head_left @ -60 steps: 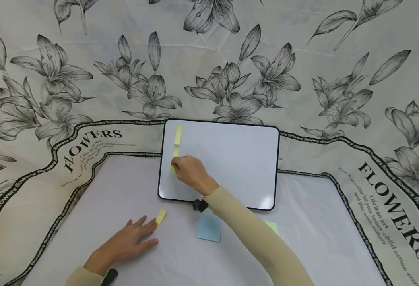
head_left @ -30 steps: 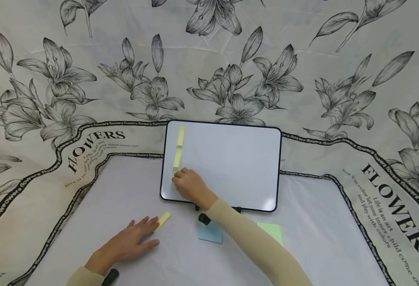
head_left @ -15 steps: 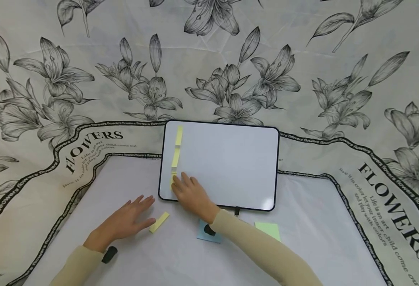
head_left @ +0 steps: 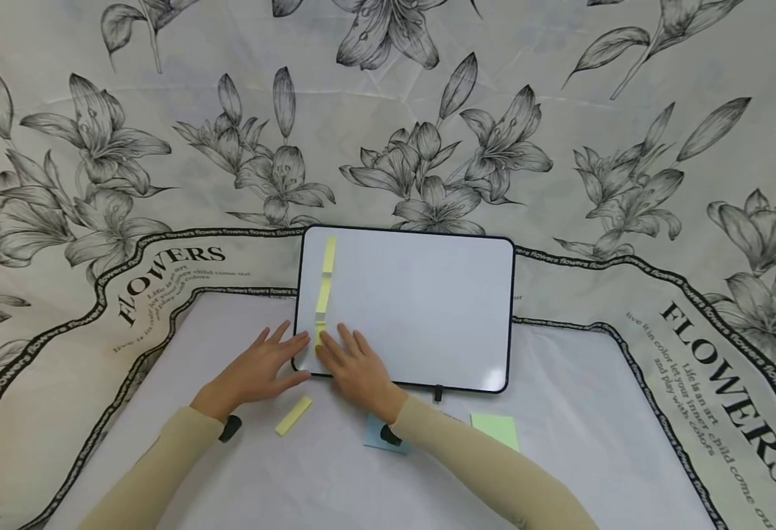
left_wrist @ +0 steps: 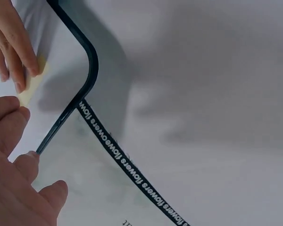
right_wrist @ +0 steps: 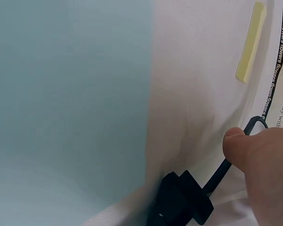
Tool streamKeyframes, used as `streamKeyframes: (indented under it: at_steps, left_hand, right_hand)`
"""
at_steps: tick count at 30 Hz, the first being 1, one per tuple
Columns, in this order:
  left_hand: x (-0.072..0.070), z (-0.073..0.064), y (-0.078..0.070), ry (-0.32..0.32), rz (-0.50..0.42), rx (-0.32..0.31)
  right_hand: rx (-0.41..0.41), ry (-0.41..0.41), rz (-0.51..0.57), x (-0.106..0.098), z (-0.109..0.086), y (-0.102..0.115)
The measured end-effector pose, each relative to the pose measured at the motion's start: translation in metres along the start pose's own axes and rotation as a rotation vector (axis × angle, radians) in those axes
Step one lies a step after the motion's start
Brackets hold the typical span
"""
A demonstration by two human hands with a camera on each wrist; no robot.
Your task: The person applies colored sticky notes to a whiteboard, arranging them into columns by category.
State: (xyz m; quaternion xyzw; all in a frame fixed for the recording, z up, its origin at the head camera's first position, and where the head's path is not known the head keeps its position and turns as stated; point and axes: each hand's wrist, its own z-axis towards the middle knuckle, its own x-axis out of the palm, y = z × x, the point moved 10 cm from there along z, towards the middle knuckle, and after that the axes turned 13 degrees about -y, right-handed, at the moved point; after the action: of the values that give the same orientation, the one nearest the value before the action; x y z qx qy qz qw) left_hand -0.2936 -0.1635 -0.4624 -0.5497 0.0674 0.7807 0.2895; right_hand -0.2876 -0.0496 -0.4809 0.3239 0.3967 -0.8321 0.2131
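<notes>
A black-framed whiteboard [head_left: 421, 309] stands tilted on the table, with a column of yellow sticky strips [head_left: 323, 294] down its left side. My right hand [head_left: 359, 374] rests on the board, fingers extended, their tips on the lowest strip [left_wrist: 35, 87] and partly covering it. At the board's lower left edge is my left hand [head_left: 262, 368], fingers spread; in the left wrist view its fingertips touch or nearly touch that strip's end. A yellow strip pad [head_left: 293, 416] lies on the table below both hands, also visible beyond the right thumb [right_wrist: 240, 146] in the right wrist view.
A blue sticky-note pad [head_left: 373, 440], partly hidden by the right wrist's black camera [head_left: 391, 436], lies before the board. A green sticky-note pad [head_left: 495, 428] is further right, beside the right sleeve. Flower-printed cloth [head_left: 414, 147] hangs behind the board.
My right hand has moved down the strip column, and its curled fingers have straightened on the lowest strip. My left hand has left the yellow pad and moved up to the board's edge.
</notes>
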Motion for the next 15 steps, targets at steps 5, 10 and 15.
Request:
streamKeyframes:
  at_steps: [5, 10, 15]
  left_hand:
    - [0.006, 0.013, -0.001, 0.003, 0.013, 0.028]
    - [0.01, 0.024, -0.005, -0.015, 0.005, 0.06]
    - [0.011, 0.031, -0.007, -0.028, -0.007, 0.065]
  right_hand:
    - [-0.009, 0.006, 0.0, 0.003, -0.002, 0.002]
    - [-0.013, -0.006, -0.014, 0.0, -0.003, 0.002]
    - [-0.012, -0.026, -0.002, -0.004, -0.003, 0.002]
